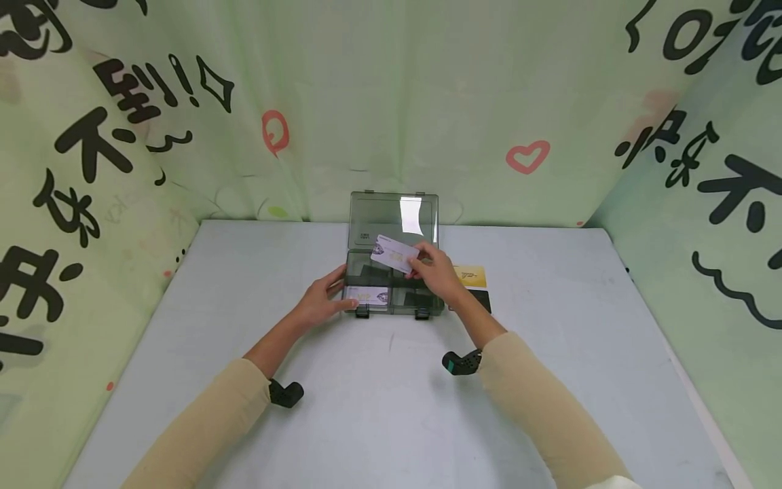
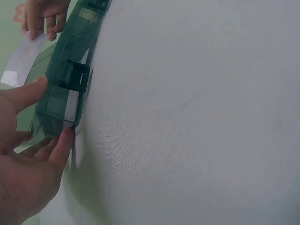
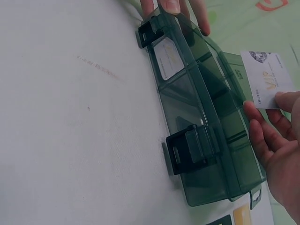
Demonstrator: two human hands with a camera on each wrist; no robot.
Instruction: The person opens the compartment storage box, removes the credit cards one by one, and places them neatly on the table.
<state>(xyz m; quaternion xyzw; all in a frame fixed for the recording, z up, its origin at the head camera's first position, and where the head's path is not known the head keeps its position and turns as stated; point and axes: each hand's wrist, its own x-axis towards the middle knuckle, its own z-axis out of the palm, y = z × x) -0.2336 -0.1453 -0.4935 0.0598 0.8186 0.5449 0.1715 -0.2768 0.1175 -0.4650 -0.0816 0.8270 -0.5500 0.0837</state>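
Observation:
A see-through dark green compartment box [image 1: 400,314] stands on the table with its lid [image 1: 380,210] raised at the back. My left hand [image 1: 320,297] grips the box's left end, thumb on the front rim and fingers along the side wall. Between thumb and fingers, my right hand [image 1: 435,272] pinches a white VIP card [image 1: 391,252] above the box; the printing shows in the right wrist view [image 3: 266,77]. Another white card [image 1: 366,296] lies in the front left compartment. Beneath the right hand, part of the right-hand compartments is hidden.
Right of the box lie a yellow card [image 1: 470,275] and a black card [image 1: 482,299], partly behind the right arm. Two dark latches [image 1: 422,314] hang open on the box's front. A green printed curtain [image 1: 391,102] surrounds the white table [image 1: 550,292].

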